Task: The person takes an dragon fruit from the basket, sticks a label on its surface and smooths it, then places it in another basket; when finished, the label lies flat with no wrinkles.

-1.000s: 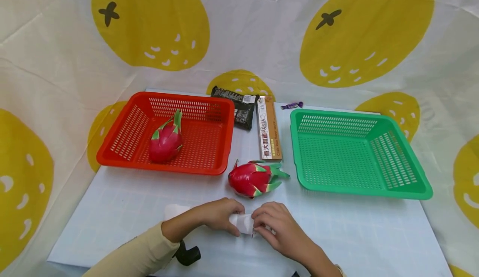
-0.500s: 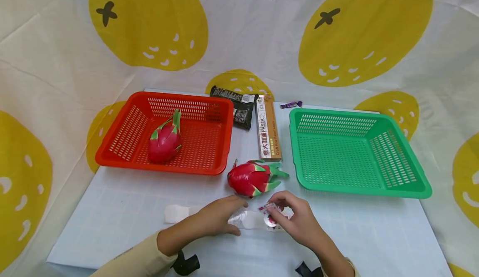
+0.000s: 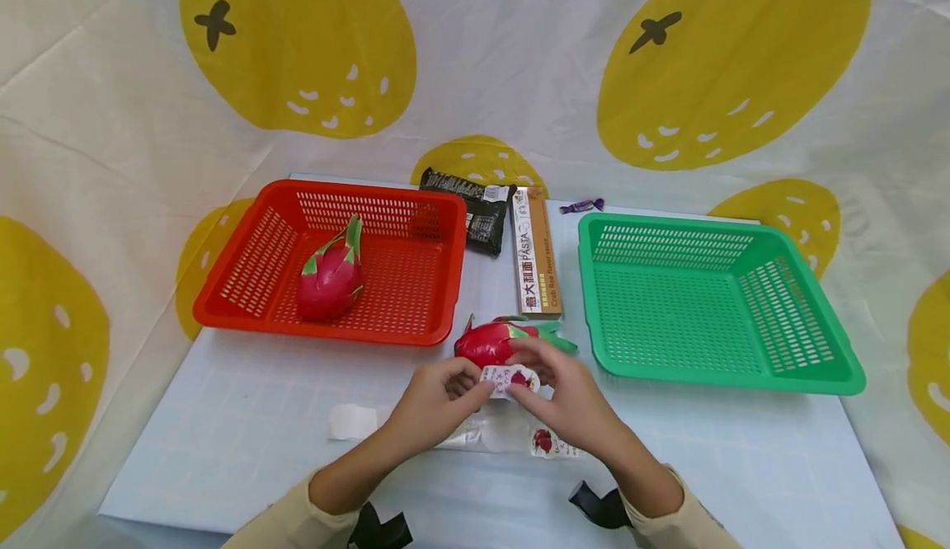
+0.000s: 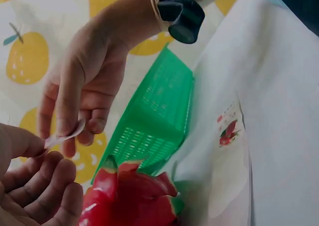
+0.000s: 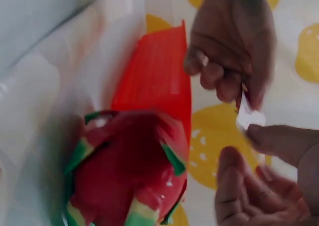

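Note:
Between both hands, above the table, is a small white sticker with a red fruit picture. My left hand pinches its left end between thumb and fingers. The right hand pinches the other end; in the right wrist view its thumb presses on the sticker. Just behind the hands lies a red dragon fruit with green-tipped scales, partly covered by the right hand. Below the hands a pale backing strip lies on the table, with another sticker at its right end.
A red basket at left holds another dragon fruit. At right stands a green basket. Behind the table fruit are a pasta box, a black packet and a purple wrapped candy.
The right hand has lifted the sticker off the strip and moved up toward the dragon fruit. My left hand has left the strip, risen too, and taken the sticker's other end.

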Tool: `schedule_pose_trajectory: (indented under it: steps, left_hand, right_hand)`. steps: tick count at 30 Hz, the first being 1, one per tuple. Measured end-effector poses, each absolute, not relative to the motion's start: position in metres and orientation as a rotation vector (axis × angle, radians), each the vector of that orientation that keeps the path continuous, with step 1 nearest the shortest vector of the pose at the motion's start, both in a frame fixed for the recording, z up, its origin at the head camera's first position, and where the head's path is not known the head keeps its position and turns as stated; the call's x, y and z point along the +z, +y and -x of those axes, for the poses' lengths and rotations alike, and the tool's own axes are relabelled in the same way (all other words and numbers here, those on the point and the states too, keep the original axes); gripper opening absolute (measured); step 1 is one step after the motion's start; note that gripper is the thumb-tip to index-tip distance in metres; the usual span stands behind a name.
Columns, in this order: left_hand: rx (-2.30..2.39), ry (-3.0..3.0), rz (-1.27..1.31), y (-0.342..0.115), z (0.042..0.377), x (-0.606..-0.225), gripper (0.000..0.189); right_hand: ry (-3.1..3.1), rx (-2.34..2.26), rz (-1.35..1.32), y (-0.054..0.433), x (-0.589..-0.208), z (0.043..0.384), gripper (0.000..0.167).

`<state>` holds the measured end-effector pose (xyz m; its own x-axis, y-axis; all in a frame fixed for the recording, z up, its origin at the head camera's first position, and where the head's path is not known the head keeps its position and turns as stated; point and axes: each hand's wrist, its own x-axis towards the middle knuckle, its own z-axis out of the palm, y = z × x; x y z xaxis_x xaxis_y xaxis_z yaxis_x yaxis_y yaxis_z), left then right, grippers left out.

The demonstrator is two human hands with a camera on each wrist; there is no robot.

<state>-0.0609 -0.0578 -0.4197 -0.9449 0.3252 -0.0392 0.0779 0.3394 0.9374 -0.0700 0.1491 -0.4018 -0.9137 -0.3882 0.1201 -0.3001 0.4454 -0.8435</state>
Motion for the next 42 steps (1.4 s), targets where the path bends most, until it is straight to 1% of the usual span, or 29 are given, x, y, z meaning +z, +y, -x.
schedule_pose_trajectory:
  steps: [1,4,6,10,15,19,25,42]
  left_hand:
    - [1.691,2.369,-0.315,-0.059,0.061,-0.421,0.013]
    - [1.798,2.309,-0.174,-0.061,0.063,-0.424,0.016]
    - [1.837,2.278,-0.114,-0.062,0.064,-0.426,0.019]
    - [1.892,2.203,-0.044,-0.059,0.067,-0.432,0.022]
    - [1.885,2.140,0.034,-0.053,0.071,-0.446,0.026]
    - [1.860,2.134,0.076,-0.051,0.074,-0.454,0.030]
    - [1.822,2.159,0.113,-0.050,0.076,-0.462,0.031]
    - [1.828,2.133,0.141,-0.052,0.077,-0.468,0.033]
  right_hand:
    - [2.571,-1.504,0.561,0.150,-0.401,0.074,0.048]
    - [2.488,-1.569,0.449,0.152,-0.398,0.088,0.041]
    - [2.448,-1.591,0.426,0.151,-0.396,0.098,0.035]
    - [2.426,-1.561,0.367,0.143,-0.393,0.117,0.030]
    - [2.442,-1.412,0.327,0.128,-0.391,0.139,0.028]
    - [2.511,-1.234,0.329,0.118,-0.387,0.151,0.028]
    - [2.557,-1.084,0.312,0.110,-0.386,0.159,0.028]
    - [2.596,-1.059,0.333,0.104,-0.397,0.165,0.029]
